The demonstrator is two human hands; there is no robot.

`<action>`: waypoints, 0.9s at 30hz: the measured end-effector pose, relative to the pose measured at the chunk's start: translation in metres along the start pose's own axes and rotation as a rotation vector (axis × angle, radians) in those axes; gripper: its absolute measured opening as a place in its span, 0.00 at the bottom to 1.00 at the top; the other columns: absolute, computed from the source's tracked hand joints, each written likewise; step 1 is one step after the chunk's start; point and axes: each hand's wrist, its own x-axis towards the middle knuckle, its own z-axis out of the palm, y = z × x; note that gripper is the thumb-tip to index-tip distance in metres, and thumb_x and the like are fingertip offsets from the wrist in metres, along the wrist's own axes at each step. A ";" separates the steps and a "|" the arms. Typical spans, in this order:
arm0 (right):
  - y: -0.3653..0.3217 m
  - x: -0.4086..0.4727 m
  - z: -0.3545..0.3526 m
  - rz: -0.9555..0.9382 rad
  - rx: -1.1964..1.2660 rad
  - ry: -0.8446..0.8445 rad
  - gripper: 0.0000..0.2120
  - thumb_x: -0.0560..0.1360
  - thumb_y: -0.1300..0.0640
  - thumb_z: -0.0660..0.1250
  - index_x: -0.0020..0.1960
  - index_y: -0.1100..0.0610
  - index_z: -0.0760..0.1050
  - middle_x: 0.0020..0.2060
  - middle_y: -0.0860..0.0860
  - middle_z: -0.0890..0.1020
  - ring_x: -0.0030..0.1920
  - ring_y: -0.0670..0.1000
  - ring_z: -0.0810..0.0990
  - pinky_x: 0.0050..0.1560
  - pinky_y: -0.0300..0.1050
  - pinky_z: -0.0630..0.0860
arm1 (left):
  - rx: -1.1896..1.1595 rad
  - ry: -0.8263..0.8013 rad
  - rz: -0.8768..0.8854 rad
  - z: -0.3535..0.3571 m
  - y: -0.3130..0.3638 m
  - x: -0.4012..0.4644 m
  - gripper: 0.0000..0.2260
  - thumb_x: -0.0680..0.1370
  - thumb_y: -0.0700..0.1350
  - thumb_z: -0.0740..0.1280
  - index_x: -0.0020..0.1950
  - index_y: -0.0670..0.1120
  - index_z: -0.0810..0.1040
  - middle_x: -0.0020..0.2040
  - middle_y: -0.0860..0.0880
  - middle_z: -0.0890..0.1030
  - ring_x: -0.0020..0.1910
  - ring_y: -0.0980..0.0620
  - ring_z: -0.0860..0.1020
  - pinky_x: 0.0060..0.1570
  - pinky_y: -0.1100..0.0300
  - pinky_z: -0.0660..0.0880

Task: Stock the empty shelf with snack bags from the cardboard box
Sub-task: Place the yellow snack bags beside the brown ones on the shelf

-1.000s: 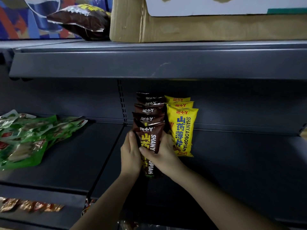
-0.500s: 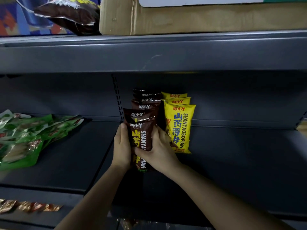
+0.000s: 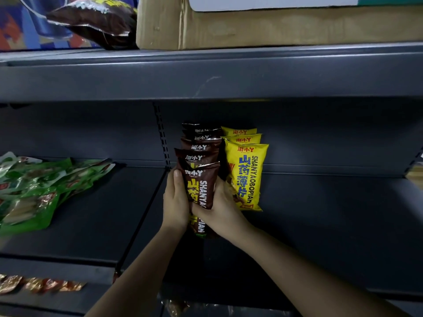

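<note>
Dark grey metal shelf carries the stock at chest height. Both hands clamp the front brown snack bag, which stands upright at the head of a row of brown bags: the left hand presses its left edge, fingers closed along it, and the right hand wraps its lower right side, fingers closed on the pack. Just right of the right fingers stands a row of yellow bags, touching the brown row. Well left of the left fingers lie green packets in a loose heap. Above the fingers, on the upper shelf, sits the cardboard box; its contents are hidden, and a loose brown bag leans against its left side.
</note>
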 end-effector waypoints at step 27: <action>-0.041 -0.077 -0.127 0.056 -0.588 -0.083 0.18 0.75 0.40 0.63 0.61 0.48 0.75 0.60 0.47 0.77 0.58 0.54 0.77 0.50 0.48 0.75 | 0.802 0.034 0.504 0.015 0.044 -0.090 0.16 0.76 0.49 0.55 0.48 0.39 0.76 0.47 0.39 0.77 0.45 0.38 0.75 0.41 0.49 0.73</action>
